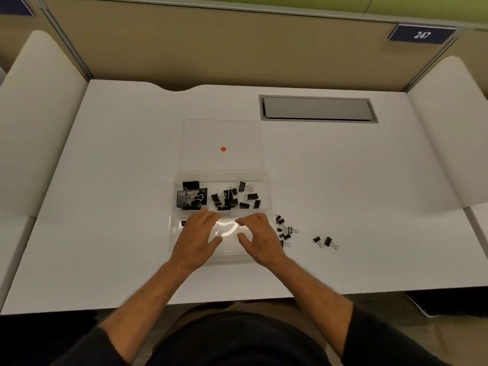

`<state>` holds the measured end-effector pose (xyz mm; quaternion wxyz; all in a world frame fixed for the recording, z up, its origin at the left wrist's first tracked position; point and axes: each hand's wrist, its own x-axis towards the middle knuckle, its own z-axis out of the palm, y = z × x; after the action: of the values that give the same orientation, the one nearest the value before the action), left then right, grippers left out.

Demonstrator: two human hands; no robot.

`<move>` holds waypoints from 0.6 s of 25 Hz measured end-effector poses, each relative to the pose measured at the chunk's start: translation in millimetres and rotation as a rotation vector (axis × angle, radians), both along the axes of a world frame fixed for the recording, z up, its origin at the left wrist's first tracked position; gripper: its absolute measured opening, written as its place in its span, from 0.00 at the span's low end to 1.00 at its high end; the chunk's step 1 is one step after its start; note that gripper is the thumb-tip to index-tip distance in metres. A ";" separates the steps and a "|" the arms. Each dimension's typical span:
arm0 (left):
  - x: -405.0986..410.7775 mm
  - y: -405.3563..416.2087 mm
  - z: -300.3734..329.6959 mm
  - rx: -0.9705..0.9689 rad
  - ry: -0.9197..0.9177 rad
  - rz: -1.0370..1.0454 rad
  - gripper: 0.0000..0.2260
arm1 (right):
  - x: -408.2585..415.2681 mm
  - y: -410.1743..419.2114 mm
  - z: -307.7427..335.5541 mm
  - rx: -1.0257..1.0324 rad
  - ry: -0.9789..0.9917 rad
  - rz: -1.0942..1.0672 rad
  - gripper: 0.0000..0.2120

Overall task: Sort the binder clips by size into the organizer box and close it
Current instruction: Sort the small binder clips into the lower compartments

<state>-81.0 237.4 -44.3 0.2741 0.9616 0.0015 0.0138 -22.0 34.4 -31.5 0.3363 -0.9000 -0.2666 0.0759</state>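
Here, both hands rest over the near half of the clear organizer box, fingers spread and loose, gripping nothing: the left hand toward its left side, the right hand toward its right. Just right of the box, small binder clips lie scattered on the white desk, with two more clips farther right. In the box's far row sit large clips at left and medium clips beside them. Beyond the box, its open lid lies flat, bearing a red dot.
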 end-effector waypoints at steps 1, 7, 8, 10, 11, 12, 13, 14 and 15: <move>3.0 -9.6 0.6 0.004 -0.001 -0.004 0.27 | 1.0 -12.1 0.3 -0.002 -0.010 -0.015 0.15; 20.1 -71.8 5.9 0.016 -0.001 -0.037 0.26 | 13.8 -100.8 0.2 0.001 0.000 -0.127 0.11; 22.8 -81.3 6.7 0.014 0.000 -0.036 0.25 | 17.1 -115.0 -0.4 -0.008 -0.001 -0.139 0.10; 28.9 -101.6 8.6 0.003 -0.001 -0.037 0.25 | 22.9 -143.5 -0.9 -0.022 -0.002 -0.155 0.09; 31.2 -110.6 9.2 -0.001 -0.007 -0.038 0.24 | 25.7 -155.3 -0.9 -0.025 0.007 -0.164 0.09; 33.1 -119.5 9.4 -0.002 -0.014 -0.038 0.24 | 29.1 -166.9 -1.1 -0.029 0.023 -0.176 0.09; 35.0 -127.4 9.2 -0.003 -0.021 -0.038 0.24 | 32.4 -177.3 -1.9 -0.039 0.040 -0.189 0.09; 36.4 -136.0 8.6 -0.005 -0.024 -0.036 0.24 | 36.0 -188.1 -3.5 -0.050 0.053 -0.202 0.09; 37.3 -143.5 7.9 -0.007 -0.024 -0.033 0.24 | 39.2 -197.3 -5.1 -0.061 0.062 -0.218 0.09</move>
<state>-43.7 93.9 -36.3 0.2775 0.9603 -0.0174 0.0207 17.3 -162.8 -36.6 0.3231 -0.9307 -0.1543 0.0746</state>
